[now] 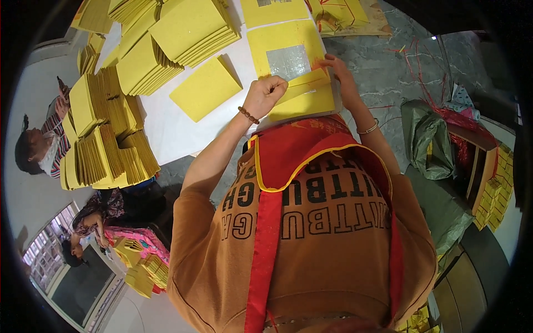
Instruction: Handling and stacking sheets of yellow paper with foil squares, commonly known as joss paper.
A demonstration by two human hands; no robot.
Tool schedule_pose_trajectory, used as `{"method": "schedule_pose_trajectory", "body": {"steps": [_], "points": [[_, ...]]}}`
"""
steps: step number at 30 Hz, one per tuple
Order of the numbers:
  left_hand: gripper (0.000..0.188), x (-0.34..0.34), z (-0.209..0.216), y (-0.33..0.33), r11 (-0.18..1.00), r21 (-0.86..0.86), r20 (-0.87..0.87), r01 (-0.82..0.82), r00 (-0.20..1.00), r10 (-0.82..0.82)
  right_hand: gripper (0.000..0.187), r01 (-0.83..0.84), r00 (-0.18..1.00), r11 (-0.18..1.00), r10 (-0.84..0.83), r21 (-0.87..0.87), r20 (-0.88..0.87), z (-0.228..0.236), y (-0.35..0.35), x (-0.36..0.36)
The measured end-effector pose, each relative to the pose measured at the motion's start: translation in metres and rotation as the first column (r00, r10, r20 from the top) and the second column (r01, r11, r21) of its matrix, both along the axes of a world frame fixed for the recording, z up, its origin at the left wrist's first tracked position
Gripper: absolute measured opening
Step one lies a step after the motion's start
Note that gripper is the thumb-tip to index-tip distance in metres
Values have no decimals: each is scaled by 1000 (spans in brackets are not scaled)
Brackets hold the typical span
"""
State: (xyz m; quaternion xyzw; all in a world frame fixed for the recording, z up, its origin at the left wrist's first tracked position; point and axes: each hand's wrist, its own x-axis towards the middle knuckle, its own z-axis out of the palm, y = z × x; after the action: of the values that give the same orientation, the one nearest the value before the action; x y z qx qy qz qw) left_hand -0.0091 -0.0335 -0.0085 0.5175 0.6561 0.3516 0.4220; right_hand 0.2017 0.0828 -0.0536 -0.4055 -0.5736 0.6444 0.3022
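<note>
A yellow paper sheet (258,47) with a silver square (290,60) in its middle lies at the table's near edge. Its near part is lifted into a folded flap (302,86). My left hand (265,97), a brown bead bracelet on its wrist, is closed with its fingertips at the flap's left end. At the right end, my right hand (343,80) has its fingers stretched apart, the tips near or on the paper's edge and slightly blurred. To the left lies a folded yellow paper packet (205,89) by itself.
Stacks of folded yellow paper (194,30) fill the table's left side; more (105,147) stand at its left edge. Another silver-squared sheet (272,14) lies beyond. Two other people sit at left. Red cords, a green bag (425,141) and yellow bundles (494,188) are at right.
</note>
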Motion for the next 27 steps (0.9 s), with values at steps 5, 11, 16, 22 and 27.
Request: {"method": "schedule_pose_trajectory", "body": {"steps": [5, 11, 16, 22, 27], "points": [[21, -1, -2, 2, 1000, -10, 29, -18, 999, 18, 40, -4, 1000, 999, 3, 51, 8, 6, -4, 13], [22, -2, -2, 5, 999, 2, 51, -35, 998, 35, 32, -301, 915, 845, 125, 441, 384, 8, -8, 12], [38, -20, 24, 3, 984, 3, 125, 177, 976, -176, 34, -144, 985, 935, 103, 323, 139, -21, -11, 6], [57, -41, 22, -11, 903, 216, -387, 371, 882, -269, 28, -111, 994, 990, 112, 81, 1, -17, -6, 1], [23, -35, 7, -11, 897, 361, -425, 255, 901, -85, 23, -96, 994, 972, 83, 216, 70, 19, -6, 4]]}}
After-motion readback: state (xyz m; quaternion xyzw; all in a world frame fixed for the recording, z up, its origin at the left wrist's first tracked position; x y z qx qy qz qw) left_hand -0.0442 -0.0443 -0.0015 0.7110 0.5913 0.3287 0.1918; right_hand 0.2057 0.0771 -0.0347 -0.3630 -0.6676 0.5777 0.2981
